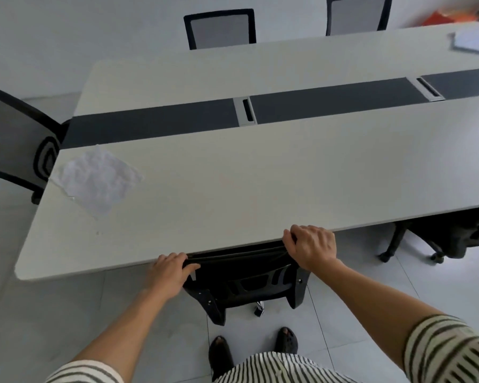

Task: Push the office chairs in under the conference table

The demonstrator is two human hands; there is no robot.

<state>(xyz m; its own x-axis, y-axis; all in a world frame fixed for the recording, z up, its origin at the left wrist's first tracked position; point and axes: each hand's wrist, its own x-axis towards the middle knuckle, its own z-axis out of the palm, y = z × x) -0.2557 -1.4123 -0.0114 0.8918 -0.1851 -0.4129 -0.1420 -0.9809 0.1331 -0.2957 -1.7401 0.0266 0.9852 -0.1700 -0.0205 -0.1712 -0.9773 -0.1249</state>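
- At the top rail of the black chair both hands take hold: the left hand wraps its fingers over the rail's left corner, and the right hand curls over the right corner. Gripped at both ends like this, the chair would likely roll straight rather than swivel
- Just ahead of the grip runs the near edge of the table. The chair back stands at that edge, touching or a hair apart, I cannot tell which. The seat is hidden beneath the top, so this chair looks as good as home
- Below the grip, the back brackets and a shiny post show, with the person's dark shoes just behind, seemingly planted to brace the push
- Right of the grip, a second chair sits partly under the same edge, its legs and casters out on the floor tiles, and it may want a further nudge
- Well left of the grip, an end chair stands angled by the table's corner, not tucked in, so it is probably a job left to do
- Across the top from the grip, a far chair and another far chair stand close to the opposite edge, their seats hidden
- Ahead and left of the grip, a crumpled paper lies on the top, clear of the pushing
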